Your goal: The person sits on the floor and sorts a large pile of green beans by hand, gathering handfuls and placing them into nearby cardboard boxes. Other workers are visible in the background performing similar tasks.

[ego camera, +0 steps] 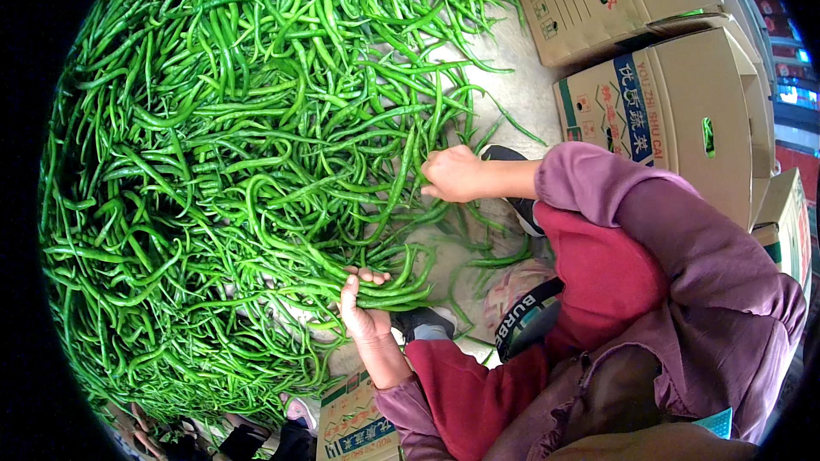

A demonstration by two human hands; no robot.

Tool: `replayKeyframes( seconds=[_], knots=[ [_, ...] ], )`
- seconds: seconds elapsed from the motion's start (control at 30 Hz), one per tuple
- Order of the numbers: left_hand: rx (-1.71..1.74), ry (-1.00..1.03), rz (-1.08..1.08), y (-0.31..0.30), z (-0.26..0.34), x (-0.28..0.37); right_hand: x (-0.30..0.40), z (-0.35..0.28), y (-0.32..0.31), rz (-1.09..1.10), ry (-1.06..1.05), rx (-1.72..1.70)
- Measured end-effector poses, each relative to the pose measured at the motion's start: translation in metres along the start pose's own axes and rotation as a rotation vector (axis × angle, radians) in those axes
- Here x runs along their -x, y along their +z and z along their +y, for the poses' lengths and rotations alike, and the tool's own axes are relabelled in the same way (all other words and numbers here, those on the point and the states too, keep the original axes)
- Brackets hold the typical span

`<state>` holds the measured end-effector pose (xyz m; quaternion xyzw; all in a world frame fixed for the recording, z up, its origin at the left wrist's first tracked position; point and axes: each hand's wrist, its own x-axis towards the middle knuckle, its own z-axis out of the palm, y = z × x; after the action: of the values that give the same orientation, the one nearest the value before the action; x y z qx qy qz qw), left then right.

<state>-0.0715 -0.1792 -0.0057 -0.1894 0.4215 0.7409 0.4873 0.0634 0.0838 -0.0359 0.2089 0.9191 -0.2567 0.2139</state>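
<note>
My left hand, at the lower middle, has its fingers and thumb closed around a bunch of long green chili peppers. Their curved ends stick out to the right of the palm. Further up, my right hand hovers low at the near edge of a large heap of green chili peppers. Its fingers are curled beside one long pepper; whether they grip anything is hidden. Loose peppers lie on the pale floor between my feet.
Printed cardboard boxes stand along the upper right, with green showing through a handle hole. Another cardboard box is beside my left arm. My dark shoes flank the floor patch. Other people's legs and a pink shoe appear at the bottom.
</note>
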Motion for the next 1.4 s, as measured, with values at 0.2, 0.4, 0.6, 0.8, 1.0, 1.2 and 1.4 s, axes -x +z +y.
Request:
replayKeyframes(
  seconds=[0.2, 0.4, 0.6, 0.8, 1.0, 1.2, 1.4],
  knots=[
    [-0.047, 0.007, 0.03, 0.0, 0.001, -0.005, -0.001, 0.025, 0.039, 0.157, -0.012, 0.017],
    [-0.055, -0.008, 0.034, -0.008, -0.001, -0.003, 0.041, 0.032, -0.008, 0.066, -0.167, -0.527],
    [-0.084, -0.061, -0.033, -0.019, -0.009, -0.007, 0.156, -0.01, -0.204, 0.927, -0.318, 0.202],
    [-0.009, -0.015, -0.147, -0.013, -0.013, -0.003, 0.346, 0.037, -0.314, 1.397, 0.428, 1.018],
    [0.06, 0.022, -0.123, -0.028, -0.009, 0.006, 0.35, 0.022, -0.244, 0.989, 0.851, 0.686],
    [0.151, 0.052, -0.059, -0.063, -0.008, 0.02, 0.073, -0.015, -0.112, 0.302, 0.146, -0.202],
    [0.06, 0.104, 0.042, -0.072, -0.008, 0.039, -0.047, -0.031, 0.01, -0.131, 0.723, -1.009]
  ],
)
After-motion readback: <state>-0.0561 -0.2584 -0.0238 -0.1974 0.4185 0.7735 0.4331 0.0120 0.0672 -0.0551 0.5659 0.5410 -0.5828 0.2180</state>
